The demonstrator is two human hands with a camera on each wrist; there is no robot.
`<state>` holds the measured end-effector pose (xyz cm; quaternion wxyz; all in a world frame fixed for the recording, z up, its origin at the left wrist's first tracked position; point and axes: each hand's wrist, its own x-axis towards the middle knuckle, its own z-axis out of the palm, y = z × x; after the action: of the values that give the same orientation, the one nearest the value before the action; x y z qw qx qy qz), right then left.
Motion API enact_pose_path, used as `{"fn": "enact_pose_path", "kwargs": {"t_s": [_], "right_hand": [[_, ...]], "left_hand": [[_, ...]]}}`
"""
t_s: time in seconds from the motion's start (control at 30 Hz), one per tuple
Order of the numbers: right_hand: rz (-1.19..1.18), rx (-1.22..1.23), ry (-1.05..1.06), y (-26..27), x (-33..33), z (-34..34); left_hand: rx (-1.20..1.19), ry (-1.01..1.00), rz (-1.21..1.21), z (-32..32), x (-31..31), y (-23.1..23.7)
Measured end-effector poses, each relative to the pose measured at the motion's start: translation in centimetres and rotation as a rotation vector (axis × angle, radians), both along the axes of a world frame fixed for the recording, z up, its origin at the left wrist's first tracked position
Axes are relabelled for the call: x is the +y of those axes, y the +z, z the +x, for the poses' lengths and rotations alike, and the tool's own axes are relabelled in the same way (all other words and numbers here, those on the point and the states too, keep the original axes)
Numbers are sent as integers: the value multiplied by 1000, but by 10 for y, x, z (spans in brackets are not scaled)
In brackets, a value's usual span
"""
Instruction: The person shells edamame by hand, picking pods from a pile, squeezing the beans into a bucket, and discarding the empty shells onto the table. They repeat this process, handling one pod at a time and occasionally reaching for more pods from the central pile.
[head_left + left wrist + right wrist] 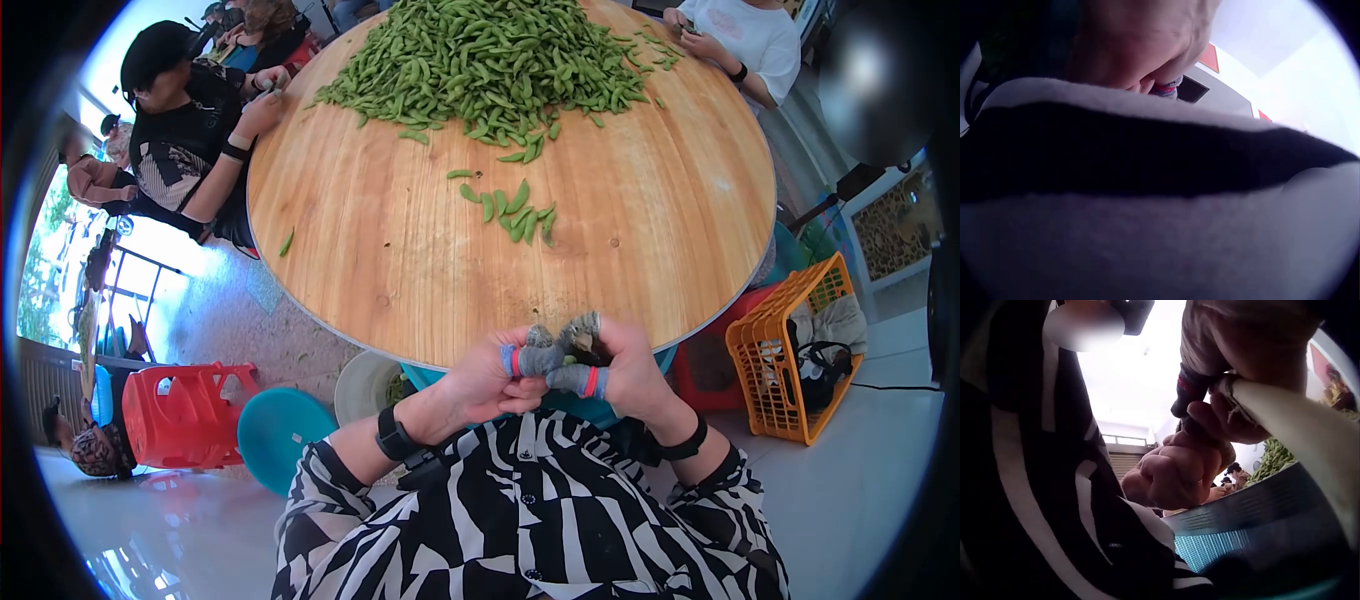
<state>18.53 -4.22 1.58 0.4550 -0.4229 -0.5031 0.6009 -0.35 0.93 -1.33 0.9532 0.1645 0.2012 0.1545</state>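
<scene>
The left grip [492,380] and right grip [628,368] are pinching one green pod [570,359] together. Past them, loose pods [517,212] and a big pile [490,65] are sitting on the surface [400,270].

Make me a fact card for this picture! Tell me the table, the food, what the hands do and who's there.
Table: round, wooden
Pile: many green pods, far side
Loose pods: a few, nearer than the pile
Left hand: by the near edge, fingers curled, meeting the right hand
Between fingertips: a green bit, too small to name
Finger covers: grey, on both hands
Others at table: someone in black, someone in white
</scene>
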Motion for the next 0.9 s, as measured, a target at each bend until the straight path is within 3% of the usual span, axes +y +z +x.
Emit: {"fn": "enact_pose_path", "kwargs": {"t_s": [0.07,0.4,0.47,0.6,0.67,0.7,0.77,0.83,0.9], "right_hand": [[9,-188,14,5,-5,5],[-54,-194,48,11,-25,16],[28,-316,22,8,-27,19],[-176,-155,-5,4,-30,18],[-240,-46,-166,2,-27,18],[-247,-43,-178,-2,-25,20],[-202,193,-239,-10,-25,24],[-151,279,-309,-7,-25,22],[-81,304,-466,-6,-25,28]], "left_hand": [[25,-3,37,3,-5,-1],[164,-154,286,8,-10,11],[225,-169,469,6,-11,16],[327,-273,511,-1,-2,23],[489,-76,970,-4,2,30],[484,-89,967,-4,7,32],[760,243,1715,1,17,33],[693,244,1744,17,26,19],[432,196,2143,30,27,10]]}}
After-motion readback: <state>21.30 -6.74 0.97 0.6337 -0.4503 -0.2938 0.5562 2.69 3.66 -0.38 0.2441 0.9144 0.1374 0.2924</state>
